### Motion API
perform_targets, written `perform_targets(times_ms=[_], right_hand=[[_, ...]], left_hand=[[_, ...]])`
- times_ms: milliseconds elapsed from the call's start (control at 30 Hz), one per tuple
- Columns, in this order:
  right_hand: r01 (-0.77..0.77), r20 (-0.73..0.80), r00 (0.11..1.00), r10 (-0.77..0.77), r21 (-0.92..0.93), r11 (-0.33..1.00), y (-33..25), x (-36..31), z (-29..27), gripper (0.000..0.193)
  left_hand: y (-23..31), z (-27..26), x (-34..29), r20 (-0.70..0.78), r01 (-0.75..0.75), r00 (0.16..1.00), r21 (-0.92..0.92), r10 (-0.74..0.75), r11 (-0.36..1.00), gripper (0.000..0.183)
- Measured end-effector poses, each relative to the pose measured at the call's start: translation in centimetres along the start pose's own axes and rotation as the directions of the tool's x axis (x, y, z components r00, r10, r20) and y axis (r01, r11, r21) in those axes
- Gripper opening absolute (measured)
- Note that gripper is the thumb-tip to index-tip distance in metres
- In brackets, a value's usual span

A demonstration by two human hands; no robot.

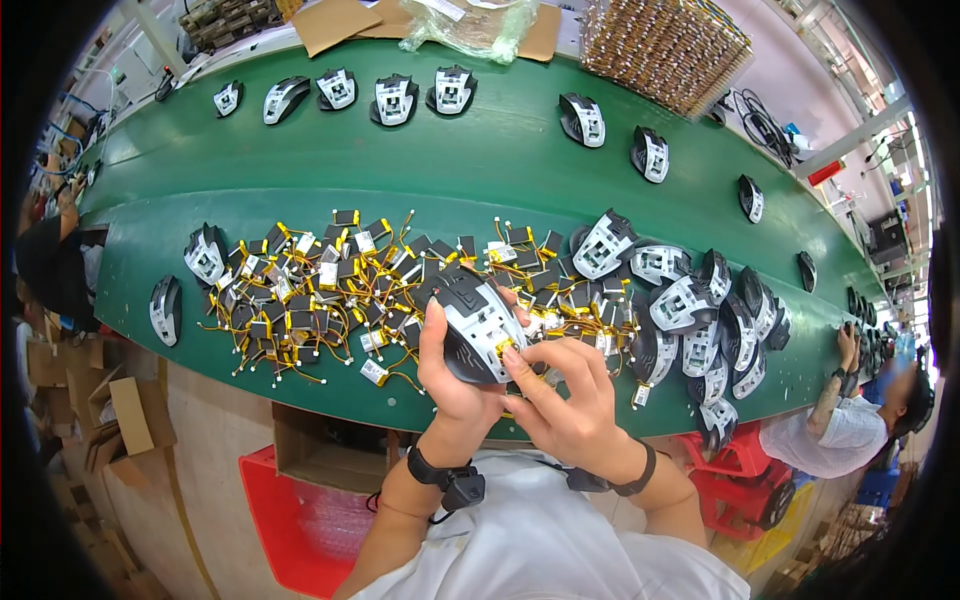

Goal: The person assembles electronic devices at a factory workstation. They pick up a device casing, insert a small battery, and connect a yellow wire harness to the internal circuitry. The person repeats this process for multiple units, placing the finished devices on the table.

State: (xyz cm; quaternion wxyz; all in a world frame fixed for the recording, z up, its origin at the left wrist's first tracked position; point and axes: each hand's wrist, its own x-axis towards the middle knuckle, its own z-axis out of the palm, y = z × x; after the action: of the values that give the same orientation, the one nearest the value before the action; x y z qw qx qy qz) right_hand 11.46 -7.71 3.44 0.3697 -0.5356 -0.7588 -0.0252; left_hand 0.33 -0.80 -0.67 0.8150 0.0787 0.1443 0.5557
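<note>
Over the heap, my left hand [452,390] is wrapped round a black and silver computer mouse shell [470,310], thumb along its left side and fingertips at its far right side. My right hand [578,400] is closed, its thumb and forefinger pinched at a small yellow-ended battery [504,347] at the shell's near end. Whether that battery is fully seated cannot be seen under the fingertips. Beneath and around the shell lies a loose pile of small wired batteries [300,310], black and silver with yellow ends.
To the right, several mouse shells [690,303] are heaped on the green bench [400,165]. More shells [395,100] stand in a spaced row farther back. A stack of brown trays [665,50] is at the far edge. Red bins [265,520] stand below; a co-worker [830,425] sits at right.
</note>
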Motion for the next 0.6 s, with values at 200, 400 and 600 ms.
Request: perform_targets(times_ms=[200,400,600], right_hand=[[-0.029,-0.02,0.999,0.027,-0.117,0.993,-1.4,-1.1,0.9,0.047],[-0.055,-0.058,0.997,0.049,-0.091,0.994,-1.1,-1.1,0.4,0.038],[-0.076,-0.098,0.992,0.081,0.048,0.996,-0.3,-0.3,-0.1,0.036]], left_hand=[[-0.3,0.3,-0.1,0.019,-0.015,1.0,-0.062,0.016,0.998,0.054],[-0.3,0.3,-0.4,0.076,-0.029,0.997,-0.005,0.03,1.0,0.06],[-0.5,1.0,-0.6,0.172,-0.037,0.985,0.067,0.025,0.997,0.067]])
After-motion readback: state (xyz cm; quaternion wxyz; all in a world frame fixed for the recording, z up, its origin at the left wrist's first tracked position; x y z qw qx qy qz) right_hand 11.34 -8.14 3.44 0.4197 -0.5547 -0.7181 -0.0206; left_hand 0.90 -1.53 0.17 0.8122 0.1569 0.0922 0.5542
